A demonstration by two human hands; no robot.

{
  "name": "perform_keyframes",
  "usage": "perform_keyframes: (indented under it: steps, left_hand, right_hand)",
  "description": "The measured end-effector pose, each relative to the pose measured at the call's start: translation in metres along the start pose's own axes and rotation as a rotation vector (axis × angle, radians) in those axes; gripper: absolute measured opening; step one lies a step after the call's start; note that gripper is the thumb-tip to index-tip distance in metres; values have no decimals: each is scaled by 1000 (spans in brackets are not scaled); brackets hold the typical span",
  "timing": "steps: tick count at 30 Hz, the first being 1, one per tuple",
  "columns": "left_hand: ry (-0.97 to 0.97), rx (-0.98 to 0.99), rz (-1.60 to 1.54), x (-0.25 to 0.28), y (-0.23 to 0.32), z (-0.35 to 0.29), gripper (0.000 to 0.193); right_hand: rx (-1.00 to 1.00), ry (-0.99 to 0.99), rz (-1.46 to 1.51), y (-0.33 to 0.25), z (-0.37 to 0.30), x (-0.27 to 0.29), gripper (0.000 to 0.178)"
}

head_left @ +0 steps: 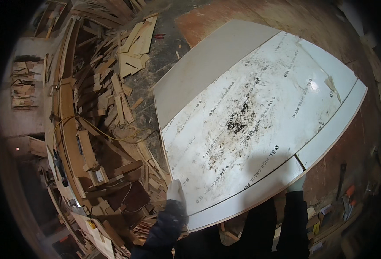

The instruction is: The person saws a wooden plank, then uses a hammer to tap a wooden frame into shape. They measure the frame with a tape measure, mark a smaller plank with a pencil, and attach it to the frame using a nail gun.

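A large white panel (281, 116) fills the middle of the head view. Printed film covers most of its face, with dark smudges and dirt across the centre. Along its far left side runs a bare grey strip (199, 71); a narrow white band (242, 196) borders the near edge, with a short dark gap across it. My left hand (176, 191), in a pale glove, grips the panel's near left corner. My right hand (296, 184), also pale-gloved, holds the near edge from below, its fingers mostly hidden by the panel.
Wood offcuts (120, 101) lie heaped to the left, beside a long wooden bench (65, 112). A yellow cable (108, 137) loops over the pile. Red-handled pliers (159, 36) lie on the floor beyond. A reddish-brown board (328, 32) extends behind the panel. Tools (348, 200) lie at right.
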State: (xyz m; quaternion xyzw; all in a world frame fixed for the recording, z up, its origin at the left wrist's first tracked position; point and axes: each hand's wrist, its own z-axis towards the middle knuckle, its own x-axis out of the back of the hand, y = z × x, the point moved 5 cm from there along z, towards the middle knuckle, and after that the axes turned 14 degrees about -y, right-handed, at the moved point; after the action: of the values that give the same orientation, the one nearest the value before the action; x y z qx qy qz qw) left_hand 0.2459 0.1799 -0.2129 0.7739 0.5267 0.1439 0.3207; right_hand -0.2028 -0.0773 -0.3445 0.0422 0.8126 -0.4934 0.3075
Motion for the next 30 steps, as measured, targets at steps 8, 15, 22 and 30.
perform_keyframes:
  steps: [8, 15, 22, 30]
  left_hand:
    - [107, -179, 225, -6, 14, 2, 30]
    - [73, -198, 230, -4, 25, 0, 26]
    - [152, -116, 409, 13, -26, 10, 31]
    - [294, -197, 439, -29, -148, 23, 42]
  right_hand:
    - [-26, 5, -322, -13, -6, -27, 53]
    - [-3, 153, -225, -9, -18, -1, 27]
    - [-17, 173, 479, -33, 12, -1, 50]
    - [-36, 72, 360, -28, 100, 100, 60]
